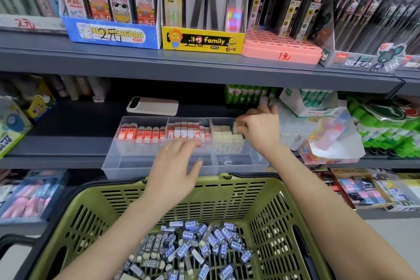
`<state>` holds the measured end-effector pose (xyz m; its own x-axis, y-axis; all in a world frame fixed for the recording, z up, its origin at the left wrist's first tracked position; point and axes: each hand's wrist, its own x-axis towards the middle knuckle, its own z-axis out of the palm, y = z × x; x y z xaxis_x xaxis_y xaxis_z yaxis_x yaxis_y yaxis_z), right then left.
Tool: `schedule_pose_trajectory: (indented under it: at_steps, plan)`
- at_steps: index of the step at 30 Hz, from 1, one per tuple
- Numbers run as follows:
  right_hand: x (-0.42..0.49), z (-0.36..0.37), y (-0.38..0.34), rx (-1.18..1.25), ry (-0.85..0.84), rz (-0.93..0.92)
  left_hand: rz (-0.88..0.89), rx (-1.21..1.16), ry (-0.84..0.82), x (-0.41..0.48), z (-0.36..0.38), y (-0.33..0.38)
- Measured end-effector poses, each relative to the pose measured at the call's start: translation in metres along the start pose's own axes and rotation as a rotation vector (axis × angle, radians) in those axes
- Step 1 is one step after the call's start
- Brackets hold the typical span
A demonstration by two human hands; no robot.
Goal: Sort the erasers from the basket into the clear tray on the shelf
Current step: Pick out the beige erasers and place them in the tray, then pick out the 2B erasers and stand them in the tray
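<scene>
Dozens of seemingly light, stiff erasers (193, 250) lie in the near basket (272, 218), probably best pinched across their narrow sides, while the right grip (259, 129) pinches a cream eraser (236, 127) over the far-right compartment of the clear tray (118, 161) and the left grip (179, 166) hovers released.

**What I am missing**

The right hand (260, 128) is blurring at its fingertips (243, 129), so I am failing to tell whether they are pinching anything. The left hand (176, 166) (smeared too) is covering the middle front of the clear tray (114, 161). The basket (227, 181) is running off the bottom edge, and the print on its erasers (204, 248) is showing too small to read.
</scene>
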<state>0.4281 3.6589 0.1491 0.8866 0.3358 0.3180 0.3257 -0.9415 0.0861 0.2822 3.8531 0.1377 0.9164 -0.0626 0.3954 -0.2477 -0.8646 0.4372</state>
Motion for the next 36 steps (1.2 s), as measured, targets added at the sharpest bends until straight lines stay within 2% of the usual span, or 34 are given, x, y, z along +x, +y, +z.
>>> schedule_pose_trajectory:
  at_steps: [6, 9, 15, 21, 23, 24, 27, 29, 32, 36]
  plan:
    - [0.001, 0.019, 0.002, 0.074, -0.2, -0.01, 0.089, 0.193, -0.093, -0.017, -0.002, -0.024]
    - [0.001, 0.013, 0.003, 0.062, -0.226, -0.036, 0.122, 0.238, -0.13, -0.023, -0.002, -0.03]
    - [-0.028, -0.009, -0.008, 0.045, -0.032, -0.052, 0.128, 0.21, -0.129, -0.035, -0.011, -0.034]
    - [-0.105, -0.031, -0.065, 0.44, 0.211, -0.248, 0.077, 0.223, -0.03, -0.069, -0.04, -0.058]
    - [-0.13, -0.025, -0.091, 0.529, 0.132, -0.359, 0.045, 0.252, -0.022, -0.084, -0.051, -0.07]
    - [-0.141, -0.018, -0.105, 0.567, 0.035, -0.407, 0.03, 0.27, -0.017, -0.092, -0.055, -0.076]
    - [-0.166, 0.019, -0.141, 0.566, -0.396, -0.486, -0.023, 0.316, -0.044, -0.114, -0.065, -0.091]
    - [-0.182, 0.05, -0.163, 0.526, -0.564, -0.51, -0.035, 0.331, -0.081, -0.127, -0.07, -0.097]
    - [-0.202, 0.088, -0.19, 0.472, -0.674, -0.494, -0.026, 0.318, -0.131, -0.142, -0.073, -0.102]
    - [-0.217, 0.121, -0.222, 0.393, -0.607, -0.506, -0.029, 0.294, -0.137, -0.156, -0.075, -0.104]
